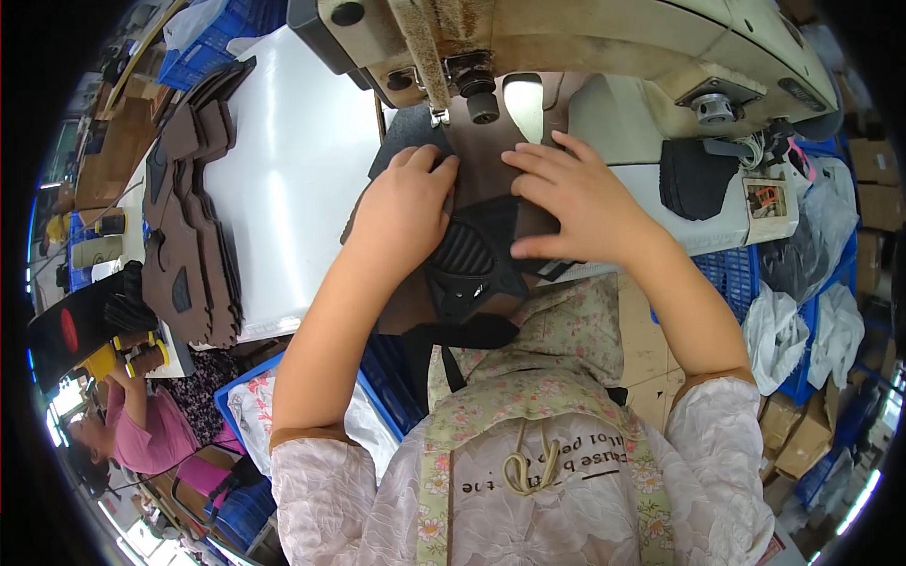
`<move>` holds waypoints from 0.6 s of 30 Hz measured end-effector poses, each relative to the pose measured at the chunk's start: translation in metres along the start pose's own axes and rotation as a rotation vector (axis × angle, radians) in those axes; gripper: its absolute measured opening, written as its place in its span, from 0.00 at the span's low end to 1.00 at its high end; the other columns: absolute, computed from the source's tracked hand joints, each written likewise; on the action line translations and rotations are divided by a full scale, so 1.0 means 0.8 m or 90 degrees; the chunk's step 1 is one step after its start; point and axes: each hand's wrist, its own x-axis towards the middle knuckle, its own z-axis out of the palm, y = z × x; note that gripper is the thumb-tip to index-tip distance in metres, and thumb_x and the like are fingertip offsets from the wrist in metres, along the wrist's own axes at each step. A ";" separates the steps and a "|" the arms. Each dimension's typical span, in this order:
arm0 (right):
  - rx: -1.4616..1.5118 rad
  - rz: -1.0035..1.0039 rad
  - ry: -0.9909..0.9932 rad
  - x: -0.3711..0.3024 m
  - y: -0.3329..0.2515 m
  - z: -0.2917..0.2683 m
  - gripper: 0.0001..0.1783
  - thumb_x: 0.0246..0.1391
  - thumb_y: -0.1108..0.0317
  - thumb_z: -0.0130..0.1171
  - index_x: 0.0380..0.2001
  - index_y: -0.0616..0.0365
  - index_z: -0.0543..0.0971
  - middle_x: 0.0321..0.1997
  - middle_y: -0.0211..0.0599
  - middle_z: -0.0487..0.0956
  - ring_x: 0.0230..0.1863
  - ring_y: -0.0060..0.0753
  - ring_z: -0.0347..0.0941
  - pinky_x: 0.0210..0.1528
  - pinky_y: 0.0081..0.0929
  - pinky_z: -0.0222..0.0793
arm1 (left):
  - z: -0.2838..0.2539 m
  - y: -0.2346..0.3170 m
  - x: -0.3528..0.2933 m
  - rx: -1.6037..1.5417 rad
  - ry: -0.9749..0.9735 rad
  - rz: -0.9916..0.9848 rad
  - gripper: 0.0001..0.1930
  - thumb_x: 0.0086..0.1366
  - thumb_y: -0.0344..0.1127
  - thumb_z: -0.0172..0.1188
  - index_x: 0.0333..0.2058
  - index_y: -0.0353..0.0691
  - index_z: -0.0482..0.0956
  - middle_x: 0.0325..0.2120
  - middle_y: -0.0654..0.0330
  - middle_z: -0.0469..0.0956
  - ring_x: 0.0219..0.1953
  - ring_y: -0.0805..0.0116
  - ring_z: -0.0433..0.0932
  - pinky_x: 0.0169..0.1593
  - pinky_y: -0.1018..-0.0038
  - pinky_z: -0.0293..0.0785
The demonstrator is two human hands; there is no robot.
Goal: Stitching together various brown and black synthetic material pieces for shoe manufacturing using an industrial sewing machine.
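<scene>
Head view, looking down on a brown workpiece [491, 141] spread beneath the pale, rust-stained sewing machine [585, 42]. Looks matt and leathery, with a black padded panel [464, 249] raised in rounded, parallel ribs toward the near side, and a softer black strip [462, 331] drooping below that. Just beside the metal presser foot [440, 117], a flat, blackish layer [409, 130] against the brown. Laid over the workpiece from the left, palm down, the left hand [401, 198], with fingers close together and loosely bent; cannot tell whether anything is pinched under them. Set opposite, the right hand [578, 200], fingers spread and unclenched over the brown surface, thumb apart from them, lower down near the ribbed panel. To the left, on a glossy white table [288, 189], a stack of brown pieces [196, 245] with wavy, stepped edges; to the right, thick black pieces [696, 179]. Below, a flowered cloth apron [571, 325].

Hidden: the workpiece's far end, behind the machine, and whatever lies under both palms. Too small to make out: the needle tip. Bent and crowded toward the dark fisheye rim: blue crates [203, 52], crumpled plastic bags [776, 340] and a co-worker [156, 429] in pink, partly obscured
</scene>
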 end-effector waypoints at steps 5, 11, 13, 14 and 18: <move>0.004 0.011 -0.041 -0.021 -0.006 0.008 0.44 0.41 0.35 0.66 0.56 0.54 0.76 0.70 0.43 0.65 0.73 0.44 0.54 0.73 0.56 0.42 | 0.001 0.012 -0.002 0.057 -0.020 -0.016 0.22 0.53 0.24 0.60 0.50 0.39 0.79 0.51 0.49 0.77 0.55 0.50 0.74 0.56 0.61 0.75; 0.016 0.018 -0.010 -0.024 -0.006 0.020 0.43 0.43 0.34 0.64 0.58 0.51 0.76 0.71 0.41 0.63 0.74 0.44 0.53 0.73 0.58 0.41 | 0.011 0.010 -0.004 0.114 -0.006 -0.012 0.25 0.50 0.24 0.61 0.51 0.41 0.80 0.53 0.50 0.76 0.57 0.51 0.74 0.56 0.62 0.75; 0.018 0.029 -0.009 -0.023 -0.007 0.022 0.43 0.44 0.35 0.64 0.58 0.52 0.75 0.72 0.41 0.62 0.74 0.44 0.52 0.73 0.59 0.41 | 0.013 0.006 -0.003 0.115 0.004 -0.010 0.25 0.50 0.24 0.60 0.50 0.41 0.80 0.52 0.50 0.76 0.57 0.51 0.74 0.56 0.62 0.75; 0.017 0.029 -0.009 -0.023 -0.008 0.024 0.43 0.44 0.35 0.64 0.58 0.52 0.75 0.72 0.41 0.62 0.74 0.44 0.52 0.73 0.59 0.41 | 0.013 0.004 -0.003 0.100 0.016 -0.011 0.24 0.50 0.24 0.60 0.49 0.42 0.81 0.51 0.52 0.77 0.55 0.52 0.74 0.54 0.61 0.75; 0.011 0.037 0.004 -0.020 -0.011 0.028 0.42 0.46 0.35 0.63 0.58 0.52 0.75 0.72 0.41 0.62 0.74 0.45 0.51 0.72 0.58 0.42 | 0.005 0.005 0.001 0.132 0.048 0.008 0.21 0.50 0.24 0.60 0.45 0.44 0.84 0.44 0.57 0.78 0.49 0.54 0.76 0.47 0.59 0.76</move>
